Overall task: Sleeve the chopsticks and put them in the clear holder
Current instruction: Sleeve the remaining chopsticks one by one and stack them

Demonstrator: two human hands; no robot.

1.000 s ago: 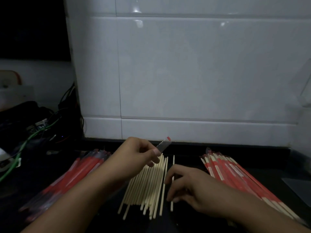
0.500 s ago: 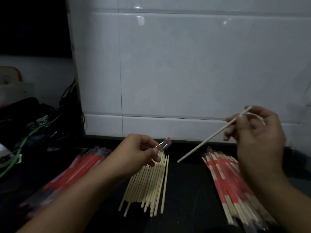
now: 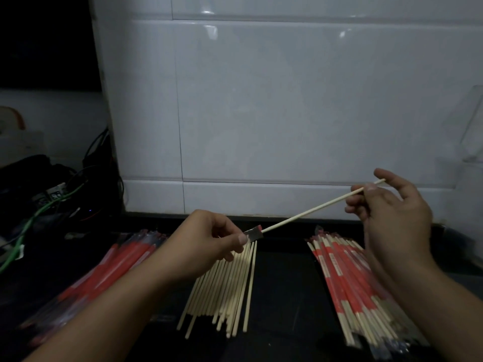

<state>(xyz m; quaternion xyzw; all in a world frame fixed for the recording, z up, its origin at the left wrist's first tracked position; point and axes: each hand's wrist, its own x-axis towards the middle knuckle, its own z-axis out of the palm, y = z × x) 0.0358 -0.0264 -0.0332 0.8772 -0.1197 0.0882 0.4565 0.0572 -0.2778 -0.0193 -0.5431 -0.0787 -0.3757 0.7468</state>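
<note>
My left hand [image 3: 209, 241] pinches the open end of a clear plastic sleeve [image 3: 253, 232] with a red mark. In my right hand [image 3: 392, 218] a pale chopstick [image 3: 313, 209] is pinched near its far end, its tip just at the sleeve's mouth. Loose bare chopsticks [image 3: 227, 288] lie in a pile on the black counter below. Empty red sleeves [image 3: 115, 262] lie at the left, and sleeved chopsticks [image 3: 350, 288] are stacked at the right. A clear holder [image 3: 473, 142] shows faintly at the far right edge.
A white tiled wall [image 3: 261, 113] rises right behind the counter. At the far left sit dark cables, a green cable [image 3: 39, 212] and some boxes.
My right hand picked a chopstick from the pile, lifted it to the right, then brought its tip down to the sleeve mouth. My left hand kept the sleeve nearly still.
</note>
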